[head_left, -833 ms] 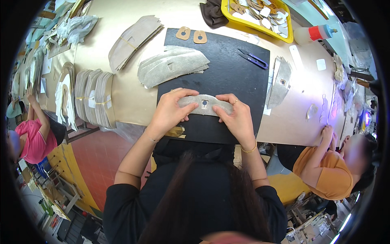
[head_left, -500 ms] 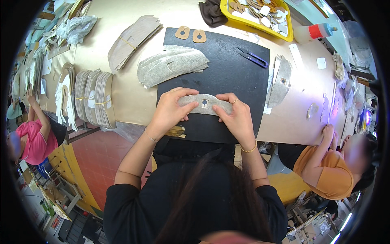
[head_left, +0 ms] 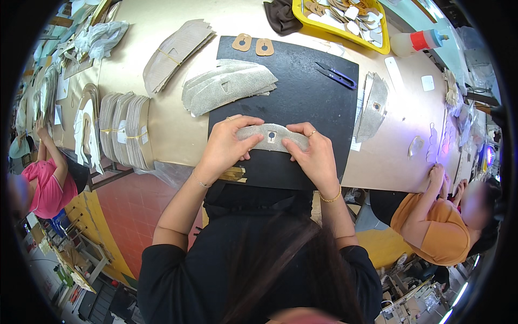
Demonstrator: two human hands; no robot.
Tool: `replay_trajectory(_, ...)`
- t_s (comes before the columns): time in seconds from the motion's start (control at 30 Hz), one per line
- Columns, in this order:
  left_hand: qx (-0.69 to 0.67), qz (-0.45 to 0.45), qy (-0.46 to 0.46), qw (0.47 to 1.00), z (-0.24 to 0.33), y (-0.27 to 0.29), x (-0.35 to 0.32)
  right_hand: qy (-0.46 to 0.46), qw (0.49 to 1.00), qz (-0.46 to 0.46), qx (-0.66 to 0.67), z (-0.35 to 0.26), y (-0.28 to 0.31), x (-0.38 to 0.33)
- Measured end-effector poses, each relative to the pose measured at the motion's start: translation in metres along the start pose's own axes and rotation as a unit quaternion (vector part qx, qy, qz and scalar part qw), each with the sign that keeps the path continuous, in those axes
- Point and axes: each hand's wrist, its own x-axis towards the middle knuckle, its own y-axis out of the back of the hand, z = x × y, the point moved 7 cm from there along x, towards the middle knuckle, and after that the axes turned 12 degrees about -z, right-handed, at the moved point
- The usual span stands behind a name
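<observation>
Between my two hands is a curved grey leather-like piece (head_left: 262,141) with a cut-out near its middle, a dark keyhole shape showing in it. My left hand (head_left: 226,143) pinches its left end, thumb on the top face. At the other end my right hand (head_left: 312,148) grips it the same way, the thumb just beside the cut-out. Both hands rest over the near part of a black mat (head_left: 302,97). Beyond them lies a fanned stack of similar grey pieces (head_left: 232,86). Two small tan tabs (head_left: 264,47) with keyhole slots sit at the mat's far edge.
Purple-handled thread snips (head_left: 339,76) lie at the mat's right. Beside the mat is another grey stack (head_left: 373,108). A yellow tray (head_left: 340,38) of cut pieces and a bottle with a red band (head_left: 418,42) stand farther back. Bundled pieces (head_left: 125,129) sit left. Co-workers sit on both sides.
My hands and the grey piece have stayed practically still. At the right, the co-worker in orange has shifted slightly.
</observation>
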Motion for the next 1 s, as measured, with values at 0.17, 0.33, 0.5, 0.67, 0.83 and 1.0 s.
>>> replay_trajectory(0.17,-0.001,0.0,0.003,1.0,0.0,0.0002,0.0,-0.003,1.0,-0.003,-0.001,0.0,-0.0006,0.0)
replay_trajectory(0.33,-0.007,0.0,0.01,1.0,-0.0002,0.0002,-0.0003,-0.006,1.0,-0.004,0.002,0.0008,-0.001,0.0003)
replay_trajectory(0.5,-0.008,0.001,0.009,1.0,0.0003,0.0004,-0.0004,0.001,1.0,-0.004,-0.006,0.0,-0.0014,0.0009)
replay_trajectory(0.67,0.003,0.002,0.005,1.0,0.0007,0.0001,0.0004,0.002,1.0,0.0,-0.015,0.0003,-0.0019,0.0011)
replay_trajectory(0.83,0.015,0.004,0.007,1.0,-0.0004,-0.0002,0.0005,0.003,1.0,0.003,-0.031,0.004,-0.003,0.0016)
replay_trajectory(1.0,0.018,0.006,0.004,1.0,0.0004,-0.0005,0.0008,0.02,0.998,0.014,-0.052,0.0055,-0.0038,0.003)
